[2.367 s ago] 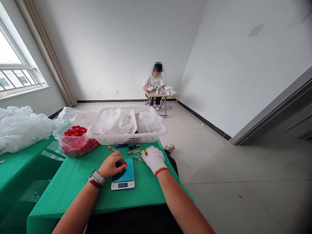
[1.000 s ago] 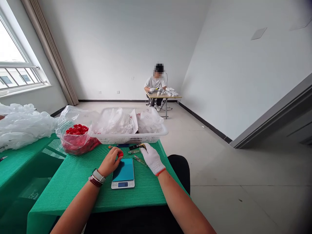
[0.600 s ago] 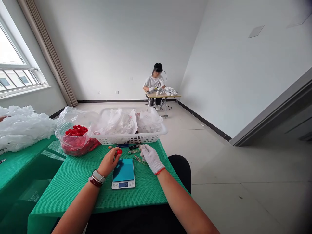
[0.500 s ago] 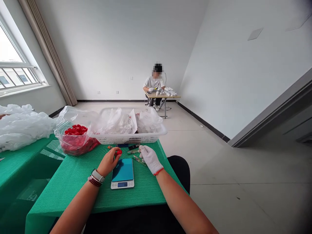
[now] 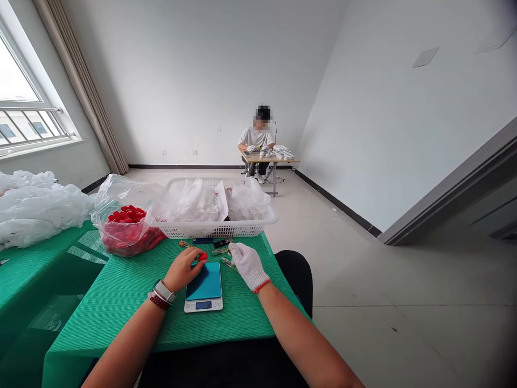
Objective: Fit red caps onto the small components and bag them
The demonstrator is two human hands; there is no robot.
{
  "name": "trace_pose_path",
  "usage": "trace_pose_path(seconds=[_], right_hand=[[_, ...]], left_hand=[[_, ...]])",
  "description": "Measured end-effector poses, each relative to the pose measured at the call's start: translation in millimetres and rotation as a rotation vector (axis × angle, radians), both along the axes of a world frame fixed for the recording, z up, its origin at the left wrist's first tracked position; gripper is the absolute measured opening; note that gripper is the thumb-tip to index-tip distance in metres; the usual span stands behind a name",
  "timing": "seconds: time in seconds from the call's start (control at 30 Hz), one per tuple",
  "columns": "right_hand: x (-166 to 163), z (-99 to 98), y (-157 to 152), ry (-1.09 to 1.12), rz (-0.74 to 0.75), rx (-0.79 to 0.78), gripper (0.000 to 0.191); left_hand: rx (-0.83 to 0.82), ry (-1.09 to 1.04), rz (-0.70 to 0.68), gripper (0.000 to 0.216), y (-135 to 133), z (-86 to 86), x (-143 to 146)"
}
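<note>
My left hand (image 5: 183, 268), bare with a wristwatch and a beaded bracelet, is closed on a red plastic cap (image 5: 202, 257). The cap sits just past the back edge of a digital pocket scale (image 5: 204, 288), whose teal pad holds nothing. My right hand (image 5: 247, 265) wears a white knit glove with a red cuff. Its fingertips are among several slim clear-handled tools (image 5: 223, 253) lying behind the scale. The glove hides whether those fingers hold anything.
A clear bag of red caps (image 5: 127, 229) and a white plastic basket (image 5: 214, 230) of plastic bags stand beyond the green mesh-covered table (image 5: 121, 318). Loose plastic sheeting (image 5: 36, 207) lies on a green table at left. A seated person (image 5: 256, 137) works at a distant desk.
My left hand has come back from the left toward the scale's rear edge with the red cap. My gloved right hand has shifted slightly left and nearer me, among the tools.
</note>
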State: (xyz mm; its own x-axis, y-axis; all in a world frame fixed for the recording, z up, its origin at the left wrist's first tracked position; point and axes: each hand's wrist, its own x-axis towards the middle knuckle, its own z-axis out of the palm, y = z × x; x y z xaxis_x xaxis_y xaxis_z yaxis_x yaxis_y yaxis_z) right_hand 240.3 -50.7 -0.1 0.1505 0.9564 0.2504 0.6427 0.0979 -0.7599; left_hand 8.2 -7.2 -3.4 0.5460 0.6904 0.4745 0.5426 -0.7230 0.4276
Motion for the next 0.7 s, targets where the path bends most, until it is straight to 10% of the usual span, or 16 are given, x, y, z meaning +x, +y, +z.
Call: trace_pose_path(seconds=[0.7], right_hand=[[-4.6,5.8,-4.5,-0.045,0.079,0.064,0.049]], left_hand=[[-0.026,0.034,-0.023,0.021,-3.2,2.7,1.1]])
